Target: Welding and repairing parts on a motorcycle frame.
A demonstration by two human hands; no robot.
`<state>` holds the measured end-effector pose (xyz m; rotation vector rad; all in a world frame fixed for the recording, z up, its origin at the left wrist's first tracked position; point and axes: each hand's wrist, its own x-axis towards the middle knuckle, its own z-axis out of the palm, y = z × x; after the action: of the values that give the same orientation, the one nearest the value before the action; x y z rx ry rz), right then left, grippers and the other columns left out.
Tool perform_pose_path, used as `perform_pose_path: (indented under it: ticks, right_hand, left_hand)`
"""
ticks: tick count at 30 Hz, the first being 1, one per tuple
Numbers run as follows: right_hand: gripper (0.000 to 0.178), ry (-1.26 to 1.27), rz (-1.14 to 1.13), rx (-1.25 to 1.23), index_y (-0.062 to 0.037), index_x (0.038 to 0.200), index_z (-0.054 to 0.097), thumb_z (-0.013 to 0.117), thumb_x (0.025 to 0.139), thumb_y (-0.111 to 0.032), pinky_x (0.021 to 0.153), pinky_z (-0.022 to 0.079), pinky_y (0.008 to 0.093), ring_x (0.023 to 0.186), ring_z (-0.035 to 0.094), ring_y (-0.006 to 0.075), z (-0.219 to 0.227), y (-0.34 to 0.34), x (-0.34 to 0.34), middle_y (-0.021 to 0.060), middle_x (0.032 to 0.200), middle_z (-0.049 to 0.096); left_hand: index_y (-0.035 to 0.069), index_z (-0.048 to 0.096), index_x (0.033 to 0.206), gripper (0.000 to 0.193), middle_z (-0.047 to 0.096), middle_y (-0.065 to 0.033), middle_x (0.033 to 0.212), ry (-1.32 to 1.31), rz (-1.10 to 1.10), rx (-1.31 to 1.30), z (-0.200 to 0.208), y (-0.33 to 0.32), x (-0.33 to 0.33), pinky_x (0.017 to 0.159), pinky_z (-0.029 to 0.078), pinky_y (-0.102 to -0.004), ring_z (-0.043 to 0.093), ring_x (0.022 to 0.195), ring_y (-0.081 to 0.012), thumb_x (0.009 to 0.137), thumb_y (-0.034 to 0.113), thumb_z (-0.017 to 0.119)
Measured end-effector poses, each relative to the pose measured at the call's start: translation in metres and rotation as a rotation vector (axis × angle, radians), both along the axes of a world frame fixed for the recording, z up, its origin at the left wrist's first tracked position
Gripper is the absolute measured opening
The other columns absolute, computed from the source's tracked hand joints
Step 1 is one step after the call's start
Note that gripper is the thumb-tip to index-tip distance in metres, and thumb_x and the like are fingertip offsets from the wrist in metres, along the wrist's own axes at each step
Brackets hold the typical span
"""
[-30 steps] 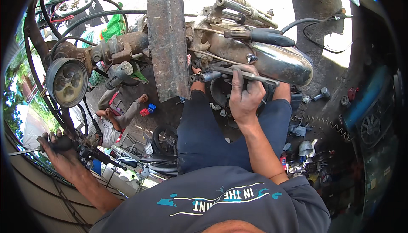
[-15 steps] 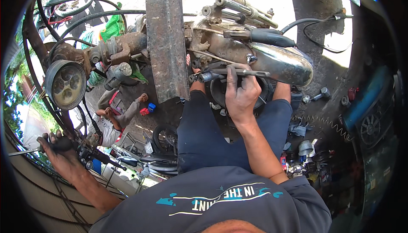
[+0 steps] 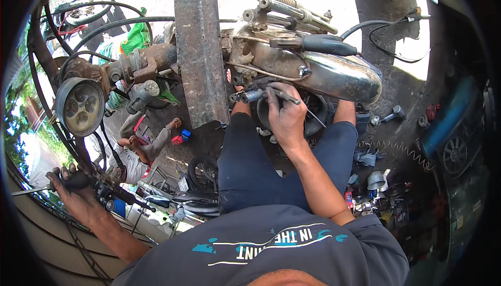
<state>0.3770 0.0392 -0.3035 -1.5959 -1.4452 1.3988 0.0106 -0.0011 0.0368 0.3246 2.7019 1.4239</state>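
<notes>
My left hand [image 3: 75, 188] is closed round the black handlebar grip [image 3: 78, 180], and a thin lever [image 3: 30, 190] sticks out beyond it. My right hand [image 3: 288, 116] is shut on a slim grey metal tool [image 3: 288, 97] whose exact kind I cannot make out. It is just below the chrome fender [image 3: 342, 77] and beside a short metal cylinder [image 3: 253, 95], with contact hidden by the fingers. A rusty angle-iron bar [image 3: 201, 51] stands left of the fender. A black-handled clamp [image 3: 326, 45] with a thick cable lies across the fender's top.
A round headlight [image 3: 81, 107] hangs at the left. Beyond the fender are shock absorbers [image 3: 292, 9]. Another person [image 3: 136, 161] sits low at the left. A dark wheel-like ring [image 3: 315, 119] is between my legs. A hammer [image 3: 395, 114], coiled hose [image 3: 394, 150] and loose parts lie right.
My right hand has shifted slightly down and left, and the tool in it has turned from nearly level to slanting. The left hand keeps its hold. The whole view has shifted a little.
</notes>
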Motion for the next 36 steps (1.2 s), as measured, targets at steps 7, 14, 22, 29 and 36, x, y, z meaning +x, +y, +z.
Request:
perform_pose_path:
  ticks: [7,14,22,29,36]
  right_hand:
    - [0.005,-0.025,0.06,0.191,0.0048,0.106,0.071,0.069,0.103,0.001,0.073,0.058,0.0315,0.082,0.074,0.0211,0.013,0.019,0.001,0.013,0.099,0.071]
    - [0.008,0.099,-0.12,0.108,0.0049,0.108,0.068,0.07,0.103,-0.001,0.08,0.056,0.038,0.083,0.072,0.0288,0.026,0.012,-0.002,0.0152,0.095,0.069]
    - [0.012,0.114,-0.073,0.145,0.0011,0.104,0.068,0.075,0.095,0.003,0.074,0.056,0.0425,0.083,0.068,0.038,0.031,0.021,-0.002,0.0174,0.094,0.069]
    - [0.006,0.072,-0.184,0.231,0.0042,0.106,0.07,0.069,0.102,-0.001,0.078,0.056,0.0399,0.084,0.072,0.0322,0.035,0.025,0.001,0.017,0.096,0.072]
    - [0.009,0.116,-0.201,0.136,0.0026,0.106,0.068,0.072,0.098,0.002,0.079,0.058,0.0429,0.083,0.07,0.0367,0.049,0.03,0.001,0.0172,0.095,0.069]
  left_hand:
    - [0.006,0.056,0.136,0.053,0.056,-0.0062,0.112,-0.06,-0.051,0.016,0.006,-0.006,-0.014,0.087,0.055,-0.0413,0.062,0.1,-0.0232,0.104,0.044,0.074]
    - [0.008,0.057,0.134,0.053,0.058,-0.0034,0.109,0.039,0.03,-0.031,0.0,0.002,0.0,0.083,0.054,-0.0397,0.062,0.097,-0.0216,0.102,0.046,0.075]
    - [0.009,0.059,0.131,0.049,0.058,-0.0024,0.104,-0.033,-0.051,0.018,0.004,-0.003,-0.007,0.082,0.053,-0.0407,0.063,0.096,-0.0208,0.103,0.046,0.075]
    - [0.009,0.059,0.131,0.048,0.058,-0.0028,0.104,0.025,0.022,-0.001,0.003,-0.002,-0.003,0.082,0.053,-0.0407,0.063,0.097,-0.0205,0.103,0.045,0.074]
    - [0.007,0.058,0.133,0.048,0.057,-0.0047,0.108,0.013,0.002,-0.002,0.005,-0.004,-0.004,0.083,0.053,-0.0405,0.063,0.099,-0.0214,0.104,0.042,0.074]
